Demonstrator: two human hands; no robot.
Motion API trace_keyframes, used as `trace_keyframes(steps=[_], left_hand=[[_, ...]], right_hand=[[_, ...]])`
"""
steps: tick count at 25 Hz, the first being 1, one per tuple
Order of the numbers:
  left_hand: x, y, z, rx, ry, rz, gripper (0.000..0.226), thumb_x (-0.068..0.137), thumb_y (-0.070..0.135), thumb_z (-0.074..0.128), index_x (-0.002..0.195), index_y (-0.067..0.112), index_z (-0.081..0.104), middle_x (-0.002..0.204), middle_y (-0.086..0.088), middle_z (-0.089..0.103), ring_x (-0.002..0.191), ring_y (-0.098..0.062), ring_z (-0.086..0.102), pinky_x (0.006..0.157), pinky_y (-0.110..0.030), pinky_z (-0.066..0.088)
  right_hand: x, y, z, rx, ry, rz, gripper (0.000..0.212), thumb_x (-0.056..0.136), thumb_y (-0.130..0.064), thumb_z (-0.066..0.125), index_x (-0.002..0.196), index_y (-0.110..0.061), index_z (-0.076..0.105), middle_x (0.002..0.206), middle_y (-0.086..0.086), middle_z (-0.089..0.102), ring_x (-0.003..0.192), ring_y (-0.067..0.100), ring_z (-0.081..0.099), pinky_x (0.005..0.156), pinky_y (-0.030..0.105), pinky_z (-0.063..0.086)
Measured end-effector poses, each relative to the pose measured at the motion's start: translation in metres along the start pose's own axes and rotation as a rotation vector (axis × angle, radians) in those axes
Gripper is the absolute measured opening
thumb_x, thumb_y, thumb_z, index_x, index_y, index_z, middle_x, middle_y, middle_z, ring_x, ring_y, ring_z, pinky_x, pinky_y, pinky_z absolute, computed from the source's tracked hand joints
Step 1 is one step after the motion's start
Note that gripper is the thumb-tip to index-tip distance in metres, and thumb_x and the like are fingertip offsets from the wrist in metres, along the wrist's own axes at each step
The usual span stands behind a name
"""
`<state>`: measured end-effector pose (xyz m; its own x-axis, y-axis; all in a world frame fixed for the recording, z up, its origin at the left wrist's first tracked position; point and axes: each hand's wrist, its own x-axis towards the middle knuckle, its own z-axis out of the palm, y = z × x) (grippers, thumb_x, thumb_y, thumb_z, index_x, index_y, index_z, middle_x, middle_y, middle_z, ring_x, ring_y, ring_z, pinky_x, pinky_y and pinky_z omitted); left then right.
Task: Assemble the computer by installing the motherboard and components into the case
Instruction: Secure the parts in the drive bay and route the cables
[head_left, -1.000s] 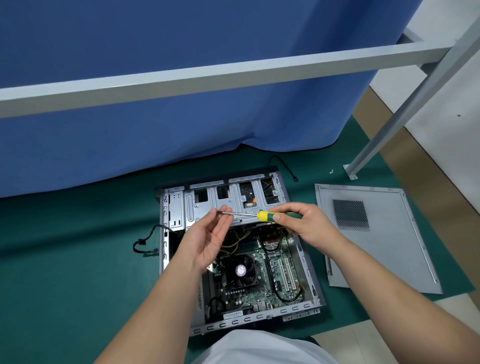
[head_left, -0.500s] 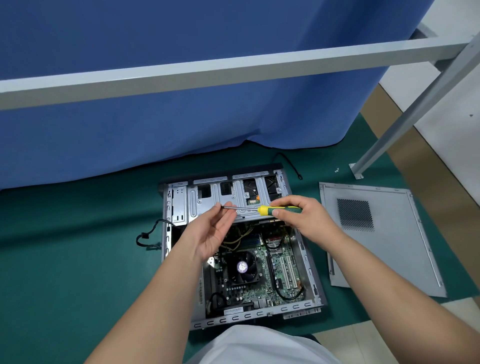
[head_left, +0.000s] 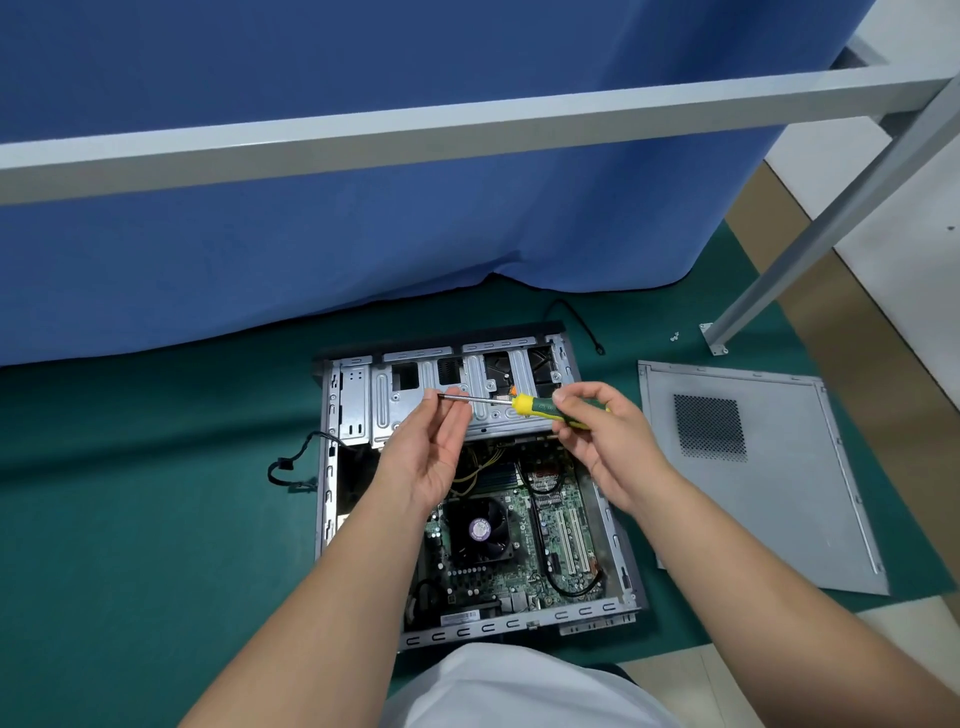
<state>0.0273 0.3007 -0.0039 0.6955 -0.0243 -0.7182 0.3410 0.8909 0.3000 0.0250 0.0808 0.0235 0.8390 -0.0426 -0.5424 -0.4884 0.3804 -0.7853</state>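
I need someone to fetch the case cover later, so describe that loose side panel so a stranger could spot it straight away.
Start at the open computer case lying on the green mat. Just to its right, flat on the same mat, lies the side panel. It is a plain grey metal sheet, set apart by a dark square mesh vent near its far end.

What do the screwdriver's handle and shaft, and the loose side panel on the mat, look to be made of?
Screwdriver: glossy yellow and green handle, likely plastic; thin bright shaft, likely steel. Side panel: matte grey sheet metal, judging by its folded edges and perforated vent.
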Motion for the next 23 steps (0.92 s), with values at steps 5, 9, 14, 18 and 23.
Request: trace_keyframes(steps=[5, 9, 14, 18, 23], left_hand=[[0.0, -0.01, 0.0, 0.005, -0.028, 0.013, 0.033, 0.094, 0.017, 0.069, 0.119, -0.005, 0.065, 0.114, -0.022, 0.074, 0.104, -0.031, 0.075, 0.074, -0.035, 0.063], [-0.001, -0.02, -0.004, 0.117, -0.085, 0.001, 0.033, 0.096, 0.012, 0.066, 0.124, -0.005, 0.063, 0.119, -0.022, 0.072, 0.11, -0.031, 0.073, 0.083, -0.036, 0.062], [0.001, -0.017, -0.004, 0.842, 0.002, 0.323, 0.012, 0.098, 0.01, 0.067, 0.11, 0.011, 0.07, 0.107, -0.008, 0.077, 0.1, -0.02, 0.075, 0.094, -0.036, 0.059], [0.011, -0.001, 0.0, 1.499, -0.032, 0.644, 0.021, 0.1, 0.024, 0.065, 0.121, 0.024, 0.067, 0.125, 0.004, 0.069, 0.109, -0.004, 0.065, 0.099, -0.036, 0.055], [0.04, 0.014, -0.019, 2.17, -0.111, 0.679, 0.057, 0.106, 0.044, 0.047, 0.159, 0.034, 0.031, 0.171, 0.003, 0.015, 0.158, -0.025, 0.007, 0.128, -0.045, 0.012]], right_hand=[[0.001, 0.007, 0.007, 0.336, 0.105, -0.003, 0.016, 0.091, 0.005, 0.069, 0.099, -0.003, 0.058, 0.097, 0.018, 0.069, 0.081, 0.023, 0.073, 0.072, 0.026, 0.06], [0.004, 0.007, 0.006, 0.33, 0.177, -0.032, 0.016, 0.094, 0.005, 0.067, 0.101, -0.003, 0.055, 0.099, 0.018, 0.065, 0.084, 0.023, 0.07, 0.075, 0.027, 0.062], [0.021, -0.02, 0.0, 0.11, 0.214, -0.178, 0.027, 0.097, 0.0, 0.065, 0.12, -0.006, 0.051, 0.101, 0.014, 0.064, 0.075, 0.019, 0.068, 0.07, 0.024, 0.059], [0.042, -0.049, -0.001, -0.302, 0.174, -0.414, 0.033, 0.099, -0.007, 0.066, 0.124, -0.018, 0.047, 0.097, 0.008, 0.069, 0.073, 0.019, 0.073, 0.075, 0.03, 0.061], [0.057, -0.065, 0.008, -0.67, 0.077, -0.524, 0.033, 0.095, -0.026, 0.069, 0.113, -0.045, 0.05, 0.092, -0.014, 0.074, 0.076, 0.015, 0.077, 0.085, 0.042, 0.061]])
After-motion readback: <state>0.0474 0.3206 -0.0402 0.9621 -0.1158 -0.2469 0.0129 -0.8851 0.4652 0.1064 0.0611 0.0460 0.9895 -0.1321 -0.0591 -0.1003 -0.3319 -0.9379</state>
